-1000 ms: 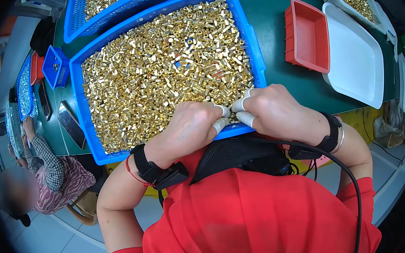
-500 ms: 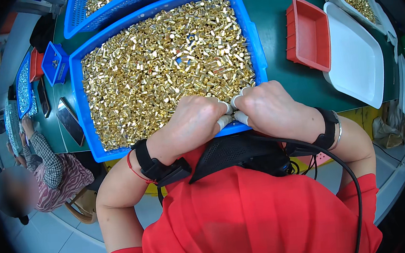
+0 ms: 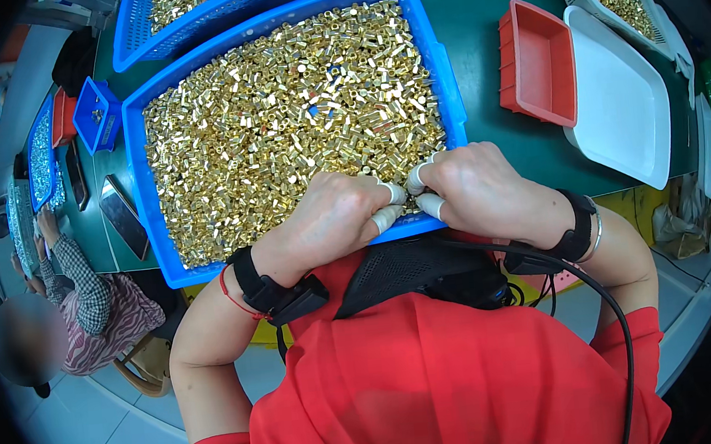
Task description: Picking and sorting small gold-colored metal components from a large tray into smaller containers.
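Observation:
Small gold-coloured metal fittings [image 3: 279, 119] fill a large blue plastic tray [image 3: 450, 87] in front of me. My left hand [image 3: 333, 211] and my right hand [image 3: 483, 184] meet above the tray's near right corner, with pale covers on the thumbs and index fingers. Both hands are closed, each thumb against its index finger. Whatever they pinch is too small and too hidden to make out. A few blue and reddish bits show among the fittings.
Right of the tray lie a red bin [image 3: 538, 62] and a white tray [image 3: 629, 105]. Basketfuls of fittings stand behind [image 3: 186, 25]. A phone [image 3: 122, 213] and a small blue bin [image 3: 99, 116] lie left, near another person [image 3: 96, 300]. A black cable crosses my right forearm.
My fingertips have drawn slightly apart, with the left hand shifting a little left. The blue tray and the fittings stay as they were.

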Tool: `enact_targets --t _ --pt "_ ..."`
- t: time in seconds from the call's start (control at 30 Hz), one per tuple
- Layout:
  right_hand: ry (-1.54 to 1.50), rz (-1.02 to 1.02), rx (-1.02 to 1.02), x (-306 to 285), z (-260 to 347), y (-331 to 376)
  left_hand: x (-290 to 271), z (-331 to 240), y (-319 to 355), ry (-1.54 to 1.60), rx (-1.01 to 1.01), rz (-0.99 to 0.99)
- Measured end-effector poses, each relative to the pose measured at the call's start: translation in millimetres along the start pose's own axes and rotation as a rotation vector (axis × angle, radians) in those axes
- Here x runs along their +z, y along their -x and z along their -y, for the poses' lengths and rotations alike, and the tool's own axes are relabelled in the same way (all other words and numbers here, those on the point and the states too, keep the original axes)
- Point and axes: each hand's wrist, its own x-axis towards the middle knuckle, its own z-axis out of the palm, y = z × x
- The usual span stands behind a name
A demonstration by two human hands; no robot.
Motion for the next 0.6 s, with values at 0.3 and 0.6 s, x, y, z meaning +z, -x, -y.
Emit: enact_targets --t 0.3,0.6 --pt "-1.02 -0.118 -0.029 -36 -33 9 -23 1 12 0.581 -0.292 -0.059" --pt "-0.454 -0.084 0.079 -23 -26 9 -15 -5 -17 1.02 -0.549 0.001"
